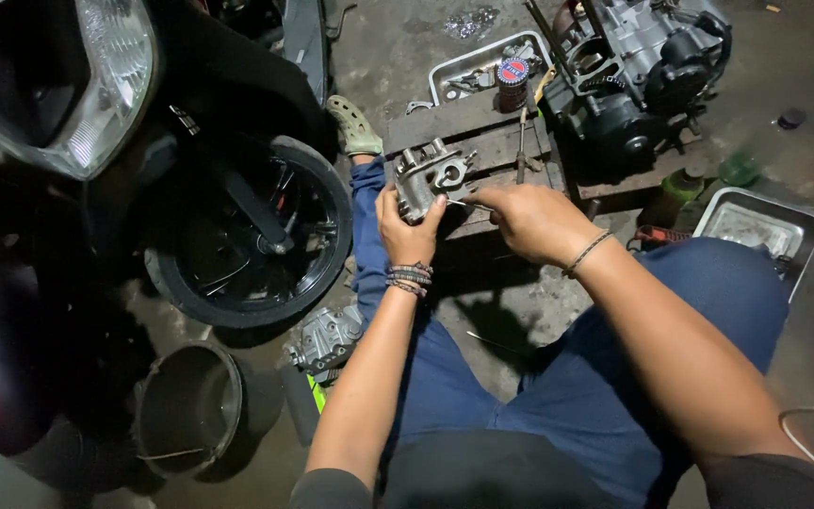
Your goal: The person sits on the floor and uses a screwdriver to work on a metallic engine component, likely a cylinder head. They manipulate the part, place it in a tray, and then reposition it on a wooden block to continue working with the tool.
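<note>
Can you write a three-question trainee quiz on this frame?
1. True or false: the left hand holds the metal engine part.
2. What does the right hand pinch? A) a thin metal tool B) a rag C) a bottle
3. Where is the wheel relative to the left hand: on its left or on its right?

Key: 1 true. 2 A; its tip points at the part. 3 On its left, beside the scooter's headlight.
</note>
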